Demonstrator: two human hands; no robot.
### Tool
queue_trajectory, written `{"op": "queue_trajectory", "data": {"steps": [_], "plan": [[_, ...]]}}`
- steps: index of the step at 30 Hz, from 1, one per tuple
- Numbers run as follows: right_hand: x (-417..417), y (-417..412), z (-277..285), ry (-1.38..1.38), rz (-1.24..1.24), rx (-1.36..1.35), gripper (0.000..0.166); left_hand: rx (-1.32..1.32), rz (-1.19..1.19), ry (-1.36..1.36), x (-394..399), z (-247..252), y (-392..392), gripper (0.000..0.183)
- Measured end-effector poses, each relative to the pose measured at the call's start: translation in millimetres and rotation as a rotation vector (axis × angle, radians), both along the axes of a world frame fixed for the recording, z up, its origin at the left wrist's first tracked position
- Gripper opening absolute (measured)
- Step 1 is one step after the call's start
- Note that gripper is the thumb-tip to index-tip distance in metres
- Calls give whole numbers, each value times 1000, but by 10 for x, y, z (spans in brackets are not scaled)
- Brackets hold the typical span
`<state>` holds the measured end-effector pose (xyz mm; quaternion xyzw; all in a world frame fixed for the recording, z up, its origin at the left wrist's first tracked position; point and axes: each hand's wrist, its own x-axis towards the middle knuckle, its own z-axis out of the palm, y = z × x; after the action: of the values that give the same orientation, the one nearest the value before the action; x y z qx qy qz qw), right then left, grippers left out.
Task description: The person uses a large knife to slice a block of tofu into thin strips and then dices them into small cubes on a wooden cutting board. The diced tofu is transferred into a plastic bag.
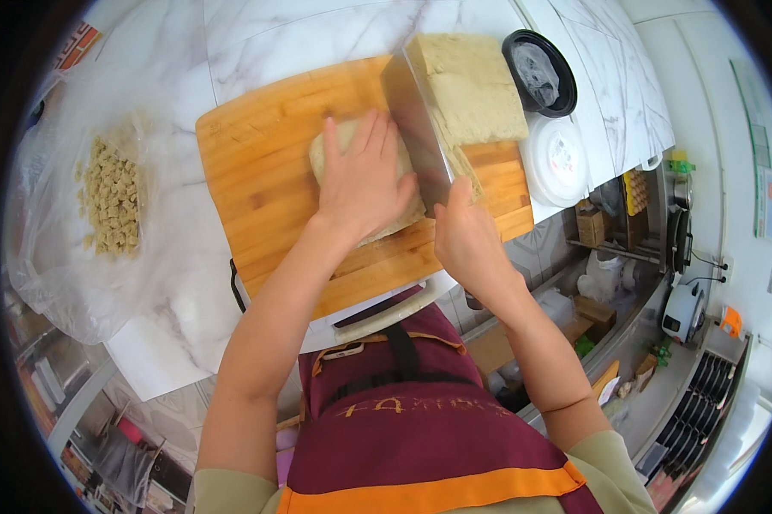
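Observation:
A wooden cutting board (264, 173) lies before me on the marbled counter. My left hand (363, 177) presses with fingers spread on a pale, flat slab (386, 234), perhaps dough or tofu. In my right hand (466, 241) is a cleaver (418, 125), its handle hidden in my fist. The broad blade stands between that slab and a thick stack of pale sheets (473, 90) on the right of the board. A narrow strip (464, 168) leans beside the blade, close to the stack.
At the left, a clear plastic bag (52, 283) holds many small pale cubes (113, 199). A black bowl (569, 96) with crumpled plastic inside and a round translucent lidded container (556, 160) stand right of the board. Shelves with boxes lie below the counter at the right.

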<state>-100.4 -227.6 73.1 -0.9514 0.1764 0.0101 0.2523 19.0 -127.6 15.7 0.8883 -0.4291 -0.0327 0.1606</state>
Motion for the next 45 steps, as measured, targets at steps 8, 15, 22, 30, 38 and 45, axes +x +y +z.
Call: {"op": "queue_trajectory", "data": {"steps": [8, 15, 22, 30, 38, 45], "plan": [[-125, 1, 6, 19, 13, 11, 17, -22, -5, 28, 8, 30, -28, 69], [-308, 53, 21, 47, -4, 17, 19, -23, -2, 38, 17, 5, 0, 70], [-136, 5, -207, -99, 53, -72, 22, -45, -9, 13, -5, -15, 37, 72], [-109, 54, -137, 14, 0, -52, 20, -51, -19, 0, 1, -20, 34, 73], [-179, 94, 387, -29, -62, -26, 21, 22, -41, -22, 58, -26, 145, 68], [-242, 166, 305, -43, -106, 32, 25, 7, -23, -33, 32, -59, 134, 68]]}}
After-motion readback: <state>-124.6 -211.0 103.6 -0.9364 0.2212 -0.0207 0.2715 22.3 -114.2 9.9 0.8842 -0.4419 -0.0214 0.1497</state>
